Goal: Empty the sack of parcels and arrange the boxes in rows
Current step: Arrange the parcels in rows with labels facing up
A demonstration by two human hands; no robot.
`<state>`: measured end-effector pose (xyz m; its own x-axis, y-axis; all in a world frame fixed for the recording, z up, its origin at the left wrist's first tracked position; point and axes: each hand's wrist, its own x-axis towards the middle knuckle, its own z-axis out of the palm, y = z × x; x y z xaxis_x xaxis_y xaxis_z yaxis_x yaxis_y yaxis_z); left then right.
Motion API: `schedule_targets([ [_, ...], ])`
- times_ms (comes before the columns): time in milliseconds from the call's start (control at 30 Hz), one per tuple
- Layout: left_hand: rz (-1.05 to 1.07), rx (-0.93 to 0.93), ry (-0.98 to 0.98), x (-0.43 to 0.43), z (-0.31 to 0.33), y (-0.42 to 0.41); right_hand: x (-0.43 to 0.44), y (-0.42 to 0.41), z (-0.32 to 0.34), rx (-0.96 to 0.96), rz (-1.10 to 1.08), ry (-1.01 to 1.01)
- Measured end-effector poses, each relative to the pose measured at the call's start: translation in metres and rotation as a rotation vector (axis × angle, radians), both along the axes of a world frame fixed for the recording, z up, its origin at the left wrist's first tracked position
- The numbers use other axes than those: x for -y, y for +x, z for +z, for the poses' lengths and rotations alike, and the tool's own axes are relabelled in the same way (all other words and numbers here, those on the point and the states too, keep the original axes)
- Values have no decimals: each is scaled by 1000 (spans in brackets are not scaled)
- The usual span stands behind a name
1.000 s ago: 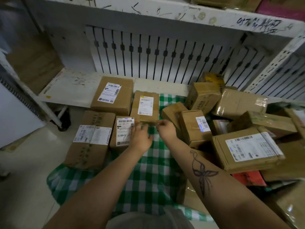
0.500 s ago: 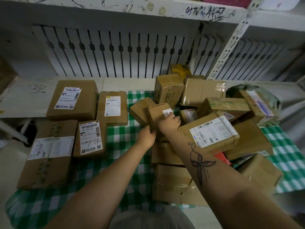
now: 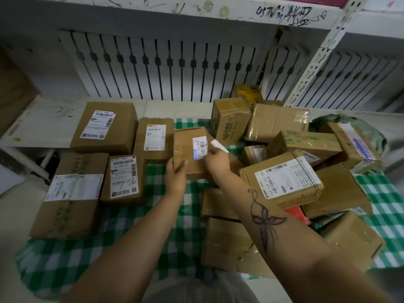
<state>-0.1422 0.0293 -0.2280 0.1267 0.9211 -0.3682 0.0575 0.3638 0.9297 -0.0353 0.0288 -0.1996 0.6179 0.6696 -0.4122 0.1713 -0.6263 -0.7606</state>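
Both hands hold a small brown box (image 3: 189,149) with a white label, lifted beside the back row of boxes. My left hand (image 3: 176,174) grips its near left corner, thumb on top. My right hand (image 3: 216,159) grips its right side by the label. On the green checked cloth (image 3: 131,232) to the left, several labelled boxes lie flat in two rows: a large box (image 3: 105,125) and a narrow box (image 3: 154,138) behind, a long box (image 3: 70,193) and a small labelled box (image 3: 123,178) in front. A jumbled pile of boxes (image 3: 284,182) fills the right.
A white slatted shelf back (image 3: 166,68) and a perforated metal upright (image 3: 317,62) stand behind the low white shelf board (image 3: 43,121). A greenish sack (image 3: 358,123) lies crumpled at the far right behind the pile. Pale floor shows at the left.
My hands left the narrow box in the back row, reached right into the pile, took the small labelled box, and brought it left toward that row.
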Motion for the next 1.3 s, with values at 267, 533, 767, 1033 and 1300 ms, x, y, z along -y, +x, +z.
schedule_targets([
  [267, 0, -576, 24, -1, -16, -54, -7, -49, -20, -158, 139, -132],
  [533, -279, -1022, 309, 6, -17, -81, -3, -81, -41, -177, 105, -155],
  [767, -707, -1401, 364, 18, -19, -96, 5, -96, -39, -232, 321, -214],
  [1033, -628, -1326, 460, 21, -18, -91, 20, -80, -12, -142, 327, -129],
  [1300, -630, -964, 569, 37, -3, -57, 43, -62, 1, -65, 384, -55],
])
